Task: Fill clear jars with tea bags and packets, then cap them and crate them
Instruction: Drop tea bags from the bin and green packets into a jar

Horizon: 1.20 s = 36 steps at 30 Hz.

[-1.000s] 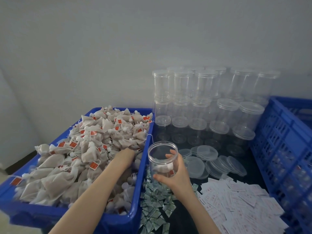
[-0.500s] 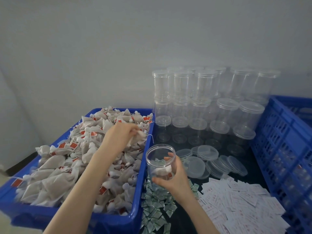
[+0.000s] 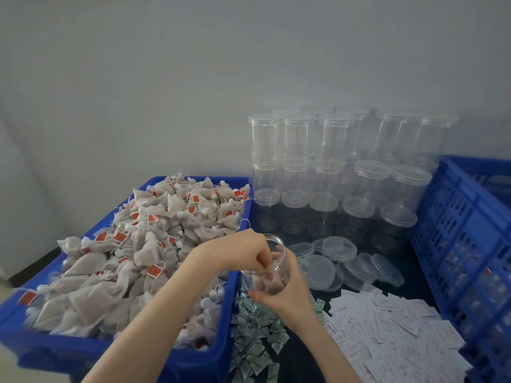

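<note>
Clear round jar (image 3: 265, 269) holds mesh pouches.

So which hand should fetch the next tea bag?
Probably the left hand: it is dropping bags into the jar right beside the tea bag bin, while the right hand grips the jar.

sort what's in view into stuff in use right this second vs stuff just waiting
In use: left hand, right hand, open jar, bin of tea bags.
Waiting: loose lids, stacked jars, green packets, white packets, blue crate.
</note>
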Tool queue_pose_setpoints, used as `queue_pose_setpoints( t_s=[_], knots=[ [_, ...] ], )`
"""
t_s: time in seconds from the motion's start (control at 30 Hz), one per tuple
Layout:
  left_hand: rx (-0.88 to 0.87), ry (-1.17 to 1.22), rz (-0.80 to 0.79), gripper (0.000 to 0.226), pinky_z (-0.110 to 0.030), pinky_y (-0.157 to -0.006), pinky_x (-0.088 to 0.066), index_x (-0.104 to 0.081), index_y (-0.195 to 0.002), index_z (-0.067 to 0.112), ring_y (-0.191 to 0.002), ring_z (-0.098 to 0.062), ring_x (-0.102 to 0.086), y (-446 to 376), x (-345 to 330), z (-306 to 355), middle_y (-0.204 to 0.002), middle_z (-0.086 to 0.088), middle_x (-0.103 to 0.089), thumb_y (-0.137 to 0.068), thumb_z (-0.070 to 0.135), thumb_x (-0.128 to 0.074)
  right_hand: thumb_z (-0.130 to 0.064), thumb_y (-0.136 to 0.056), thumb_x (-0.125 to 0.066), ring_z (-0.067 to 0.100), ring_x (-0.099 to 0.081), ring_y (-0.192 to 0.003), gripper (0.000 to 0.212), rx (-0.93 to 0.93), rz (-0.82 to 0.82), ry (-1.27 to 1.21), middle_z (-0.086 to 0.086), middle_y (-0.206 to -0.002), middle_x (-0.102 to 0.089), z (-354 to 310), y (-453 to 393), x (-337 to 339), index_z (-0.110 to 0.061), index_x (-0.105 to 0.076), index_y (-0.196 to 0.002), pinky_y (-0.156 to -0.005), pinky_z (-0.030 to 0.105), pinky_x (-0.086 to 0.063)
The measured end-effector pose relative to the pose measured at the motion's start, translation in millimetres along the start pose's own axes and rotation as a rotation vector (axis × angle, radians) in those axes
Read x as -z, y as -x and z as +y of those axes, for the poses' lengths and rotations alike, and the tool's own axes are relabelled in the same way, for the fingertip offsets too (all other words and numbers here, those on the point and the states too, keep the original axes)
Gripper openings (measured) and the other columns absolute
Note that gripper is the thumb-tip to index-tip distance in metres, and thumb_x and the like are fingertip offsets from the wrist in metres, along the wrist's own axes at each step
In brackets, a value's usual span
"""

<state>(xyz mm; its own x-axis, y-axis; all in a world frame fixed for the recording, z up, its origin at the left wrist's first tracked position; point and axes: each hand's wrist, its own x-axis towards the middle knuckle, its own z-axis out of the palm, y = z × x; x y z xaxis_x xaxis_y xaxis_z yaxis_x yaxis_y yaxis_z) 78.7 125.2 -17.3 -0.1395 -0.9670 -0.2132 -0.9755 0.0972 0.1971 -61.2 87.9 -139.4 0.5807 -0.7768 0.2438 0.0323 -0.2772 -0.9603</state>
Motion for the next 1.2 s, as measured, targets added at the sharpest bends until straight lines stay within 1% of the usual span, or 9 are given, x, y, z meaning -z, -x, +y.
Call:
queue_pose_setpoints(
  t_s=[0.13, 0.27, 0.33, 0.43, 0.5, 0.63, 0.7, 0.9, 1.2],
  knots=[
    [-0.034, 0.046, 0.013, 0.021, -0.019, -0.069, -0.047, -0.075, -0.102, 0.025, -0.066, -0.005, -0.056, -1, 5, -1, -0.083, 0.007, -0.07, -0.092, 0.017, -0.058, -0.019, -0.059, -0.094, -0.005, -0.058, -0.115, 0.091, -0.002, -0.008, -0.025, -0.029, -0.121, -0.061, 0, 1, 1, -0.042, -0.044, -0.132, -0.084, 0.013, -0.051],
    [0.027, 0.314, 0.337, 0.026, -0.004, -0.076, -0.047, -0.07, -0.086, 0.043, -0.082, 0.011, -0.062, 9, 16, -21, -0.081, 0.03, -0.067, -0.089, 0.018, -0.065, -0.01, -0.063, -0.092, -0.013, -0.057, -0.11, 0.085, -0.008, 0.001, -0.056, -0.037, -0.116, -0.059, 1, 1, 2, -0.039, -0.045, -0.128, -0.076, 0.004, -0.047],
    [0.203, 0.228, 0.413, 0.021, -0.012, -0.081, -0.051, -0.069, -0.087, 0.038, -0.081, 0.006, -0.062, 9, 13, -45, -0.083, 0.023, -0.067, -0.09, 0.018, -0.064, -0.008, -0.063, -0.092, -0.015, -0.056, -0.108, 0.084, -0.026, 0.006, -0.059, -0.039, -0.114, -0.057, 2, 2, 4, -0.04, -0.045, -0.126, -0.075, 0.003, -0.047],
    [0.525, -0.045, 0.098, 0.022, -0.026, -0.089, -0.051, -0.069, -0.112, 0.017, -0.096, -0.013, -0.063, 4, -12, -71, -0.11, 0.001, -0.067, -0.091, 0.019, -0.063, -0.009, -0.063, -0.094, -0.017, -0.054, -0.11, 0.088, -0.046, 0.01, -0.068, -0.03, -0.117, -0.06, 3, 2, 5, -0.039, -0.044, -0.129, -0.076, 0.002, -0.045],
    [0.587, -0.011, -0.122, 0.033, -0.028, -0.09, -0.049, -0.062, -0.123, 0.013, -0.108, -0.021, -0.061, 2, -39, -77, -0.122, -0.004, -0.063, -0.091, 0.02, -0.064, -0.01, -0.063, -0.093, -0.02, -0.051, -0.11, 0.089, -0.05, 0.012, -0.072, -0.024, -0.12, -0.059, 2, 2, 4, -0.037, -0.044, -0.131, -0.076, -0.001, -0.043],
    [0.674, 0.089, -0.198, 0.028, -0.03, -0.083, -0.052, -0.062, -0.119, 0.005, -0.09, -0.022, -0.064, 0, -71, -75, -0.114, -0.01, -0.067, -0.094, 0.013, -0.054, -0.007, -0.064, -0.092, -0.021, -0.05, -0.111, 0.085, -0.034, -0.004, -0.031, -0.041, -0.115, -0.055, 2, 3, 3, -0.041, -0.044, -0.125, -0.077, 0.0, -0.043],
    [0.701, 0.115, -0.155, 0.028, -0.031, -0.081, -0.052, -0.063, -0.118, 0.001, -0.09, -0.023, -0.065, 0, -70, -74, -0.114, -0.012, -0.068, -0.094, 0.011, -0.054, -0.006, -0.064, -0.092, -0.02, -0.05, -0.11, 0.084, -0.03, -0.008, -0.016, -0.044, -0.113, -0.054, 1, 3, 3, -0.041, -0.044, -0.123, -0.077, 0.001, -0.044],
    [0.607, 0.003, -0.108, 0.033, -0.033, -0.096, -0.049, -0.064, -0.121, 0.006, -0.109, -0.025, -0.062, 3, -55, -78, -0.121, -0.01, -0.065, -0.088, 0.006, -0.063, -0.006, -0.064, -0.092, -0.019, -0.052, -0.11, 0.085, -0.036, -0.001, -0.037, -0.021, -0.122, -0.057, 4, 3, 3, -0.041, -0.044, -0.125, -0.077, 0.002, -0.046],
    [0.592, 0.088, 0.282, 0.022, -0.023, -0.094, -0.046, -0.072, -0.111, 0.015, -0.101, -0.014, -0.065, 21, -13, -84, -0.114, -0.002, -0.069, -0.092, 0.012, -0.062, -0.01, -0.061, -0.094, -0.017, -0.055, -0.109, 0.089, -0.074, -0.012, -0.044, -0.021, -0.125, -0.057, 12, 4, -1, -0.04, -0.044, -0.128, -0.077, 0.007, -0.049]
  ],
)
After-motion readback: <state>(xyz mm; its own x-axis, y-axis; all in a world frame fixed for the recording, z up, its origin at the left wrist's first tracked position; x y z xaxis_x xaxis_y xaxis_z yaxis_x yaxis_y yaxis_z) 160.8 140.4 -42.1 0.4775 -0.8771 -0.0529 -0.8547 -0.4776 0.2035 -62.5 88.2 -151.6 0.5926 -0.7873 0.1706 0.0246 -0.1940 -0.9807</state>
